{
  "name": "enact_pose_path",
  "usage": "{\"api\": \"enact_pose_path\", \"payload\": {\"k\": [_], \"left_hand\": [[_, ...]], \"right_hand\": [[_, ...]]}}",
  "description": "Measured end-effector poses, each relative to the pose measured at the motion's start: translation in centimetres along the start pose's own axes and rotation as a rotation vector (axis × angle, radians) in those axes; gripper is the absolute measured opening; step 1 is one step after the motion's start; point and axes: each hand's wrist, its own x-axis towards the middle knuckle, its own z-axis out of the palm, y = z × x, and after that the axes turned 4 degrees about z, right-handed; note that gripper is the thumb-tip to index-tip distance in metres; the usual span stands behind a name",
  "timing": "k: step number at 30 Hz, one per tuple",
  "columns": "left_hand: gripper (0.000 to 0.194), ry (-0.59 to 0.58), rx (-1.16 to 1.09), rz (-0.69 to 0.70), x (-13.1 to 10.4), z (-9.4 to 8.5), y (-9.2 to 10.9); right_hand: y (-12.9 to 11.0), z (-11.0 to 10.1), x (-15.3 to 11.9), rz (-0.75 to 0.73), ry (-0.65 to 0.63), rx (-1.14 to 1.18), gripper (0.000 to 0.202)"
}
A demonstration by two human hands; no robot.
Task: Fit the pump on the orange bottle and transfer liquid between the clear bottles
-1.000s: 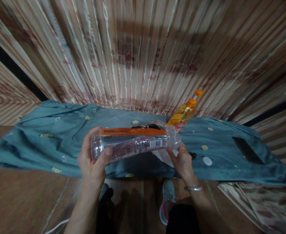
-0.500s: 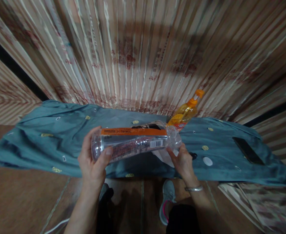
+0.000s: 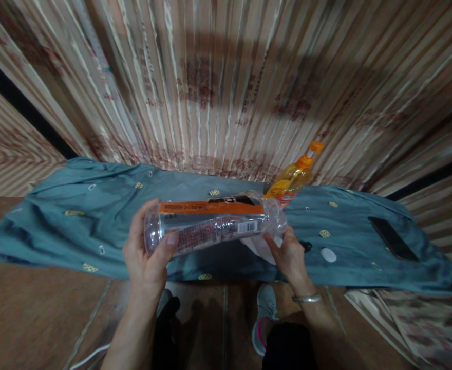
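Note:
A clear plastic bottle [image 3: 210, 226] with an orange, black and barcode label lies sideways in the air above a teal cloth. Its base is in my left hand [image 3: 149, 252], thumb on the near side and fingers behind. My right hand [image 3: 287, 254], with a silver bangle at the wrist, grips the neck end between thumb and fingers. A piece of white paper or tissue [image 3: 260, 248] shows under the neck. Just beyond the neck stands a yellow bottle [image 3: 293, 177] with an orange top, partly hidden by the clear one.
The teal cloth [image 3: 95, 216] covers a long, narrow surface against a striped curtain [image 3: 226, 92]. To the right are a white disc [image 3: 328, 255], a small black object [image 3: 307, 246] and a dark phone [image 3: 392, 238]. Below, shoes [image 3: 265, 313] rest on the tiled floor.

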Motion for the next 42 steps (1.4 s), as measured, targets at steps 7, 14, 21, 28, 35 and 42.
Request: {"api": "enact_pose_path", "payload": {"k": [7,14,21,28,35,42], "left_hand": [[0.057,0.001,0.01,0.01,0.06,-0.04,-0.02],[0.056,-0.004,-0.002,0.018,0.01,-0.08,-0.12],[0.055,-0.007,0.005,0.02,0.05,-0.06,0.08],[0.057,-0.013,0.035,0.007,0.0,-0.13,0.05],[0.058,-0.018,0.051,-0.007,0.02,-0.08,0.2],[0.057,-0.007,0.021,-0.002,0.01,-0.09,0.14]], "right_hand": [[0.03,-0.06,0.02,0.001,-0.002,-0.015,0.086],[0.04,0.03,0.0,0.005,-0.004,-0.016,0.087],[0.1,0.06,-0.02,0.001,0.002,-0.018,0.089],[0.06,-0.01,-0.02,0.003,-0.001,-0.007,0.087],[0.07,-0.02,0.0,0.015,-0.011,0.002,0.082],[-0.14,-0.2,-0.01,0.027,-0.027,0.004,0.083]]}}
